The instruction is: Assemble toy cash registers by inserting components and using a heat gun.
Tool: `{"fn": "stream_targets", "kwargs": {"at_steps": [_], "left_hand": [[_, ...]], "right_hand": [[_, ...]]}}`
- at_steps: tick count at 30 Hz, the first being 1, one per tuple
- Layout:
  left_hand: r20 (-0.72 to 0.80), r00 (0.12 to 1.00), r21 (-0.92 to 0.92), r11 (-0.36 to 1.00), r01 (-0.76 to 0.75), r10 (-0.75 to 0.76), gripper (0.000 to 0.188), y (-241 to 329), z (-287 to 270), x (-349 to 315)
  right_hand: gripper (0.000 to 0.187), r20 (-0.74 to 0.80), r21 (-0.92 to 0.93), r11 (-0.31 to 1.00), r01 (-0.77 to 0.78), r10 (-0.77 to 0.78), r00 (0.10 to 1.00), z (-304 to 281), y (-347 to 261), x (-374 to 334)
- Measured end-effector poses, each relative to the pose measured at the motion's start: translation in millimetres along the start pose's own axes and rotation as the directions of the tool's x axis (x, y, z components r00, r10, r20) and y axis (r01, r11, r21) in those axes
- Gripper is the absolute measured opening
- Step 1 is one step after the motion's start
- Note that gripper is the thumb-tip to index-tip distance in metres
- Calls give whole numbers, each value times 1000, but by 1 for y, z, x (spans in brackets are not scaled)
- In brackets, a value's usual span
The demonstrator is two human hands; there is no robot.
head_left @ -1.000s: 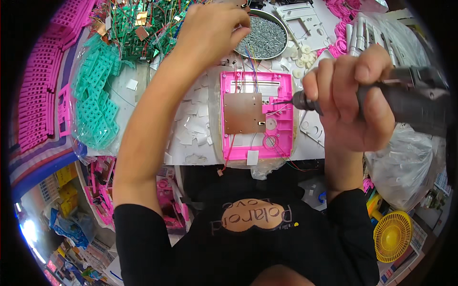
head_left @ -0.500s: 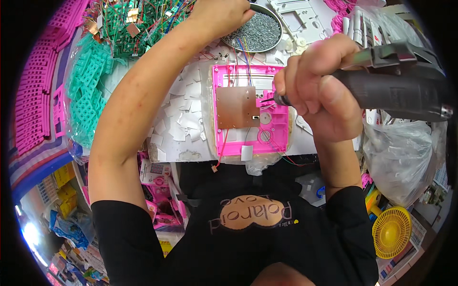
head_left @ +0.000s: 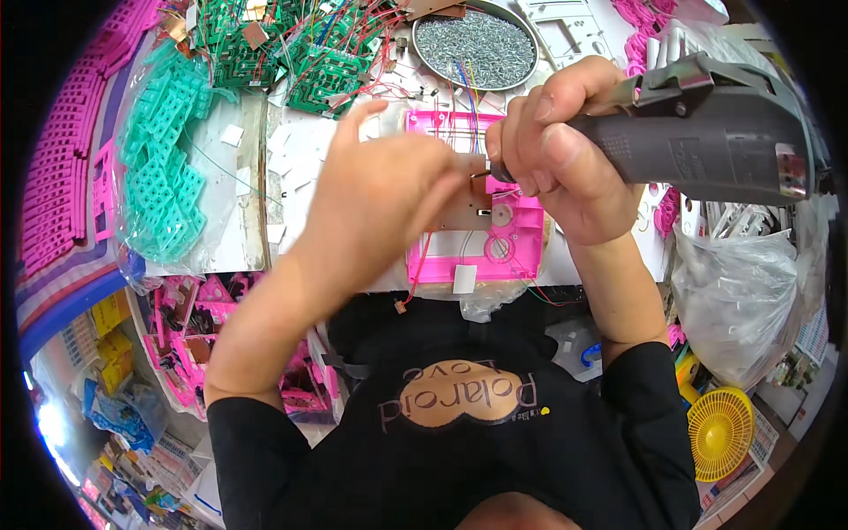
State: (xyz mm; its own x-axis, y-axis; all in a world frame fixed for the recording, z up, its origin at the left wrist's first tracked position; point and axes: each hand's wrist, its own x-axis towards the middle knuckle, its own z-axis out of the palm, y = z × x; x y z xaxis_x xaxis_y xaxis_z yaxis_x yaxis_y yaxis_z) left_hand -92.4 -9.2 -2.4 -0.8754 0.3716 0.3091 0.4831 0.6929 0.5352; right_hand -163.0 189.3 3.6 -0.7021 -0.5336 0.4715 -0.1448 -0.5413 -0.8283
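Observation:
My right hand point(head_left: 574, 163) grips a dark grey electric screwdriver point(head_left: 698, 146), its thin bit pointing left over a brown circuit board point(head_left: 461, 217). The board lies in a pink plastic housing point(head_left: 521, 256), with red, blue and yellow wires running out the far side. Above the board's left part hovers my left hand point(head_left: 380, 194), somewhat blurred. Its thumb and forefinger come together right by the bit; anything between them is too small to make out. A small white square point(head_left: 465, 279) sits on the housing's near edge.
Beyond the housing stands a round metal dish of small screws point(head_left: 477, 44). Green circuit boards point(head_left: 327, 75) with tangled wires pile up at the far left, beside bagged teal plastic parts point(head_left: 163, 159). Clear plastic bags point(head_left: 738, 291) hang at right, above a yellow basket point(head_left: 720, 433).
My left hand has come back from the screw dish to the board, beside the screwdriver's bit. The screwdriver has shifted slightly left, and its bit is now over the board.

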Motion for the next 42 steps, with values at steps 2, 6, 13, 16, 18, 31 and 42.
{"fn": "stream_targets", "kwargs": {"at_steps": [2,6,13,16,18,31,42], "left_hand": [[15,1000,-13,1000,23,-22,16,12,9,-21],[-77,997,35,999,22,-19,19,18,30,-38],[-161,986,-9,999,37,-38,17,10,40,-40],[-180,983,-49,999,21,-29,18,10,39,-42],[-205,978,-60,998,12,-24,19,10,37,-42],[-221,975,-54,998,-27,14,21,14,24,-41],[-236,971,31,998,49,-40,20,9,18,-47]], "right_hand": [[17,-26,-86,995,-54,52,998,4,-4,1],[21,-41,-395,913,-101,93,995,12,-6,2],[20,-23,-353,930,-104,103,994,14,1,-1],[19,8,-217,962,-165,170,985,12,-18,11],[24,149,-38,995,-92,97,984,18,-34,23],[34,-13,42,976,-212,213,977,55,-41,6],[22,150,28,997,-77,72,986,45,-37,19]]}}
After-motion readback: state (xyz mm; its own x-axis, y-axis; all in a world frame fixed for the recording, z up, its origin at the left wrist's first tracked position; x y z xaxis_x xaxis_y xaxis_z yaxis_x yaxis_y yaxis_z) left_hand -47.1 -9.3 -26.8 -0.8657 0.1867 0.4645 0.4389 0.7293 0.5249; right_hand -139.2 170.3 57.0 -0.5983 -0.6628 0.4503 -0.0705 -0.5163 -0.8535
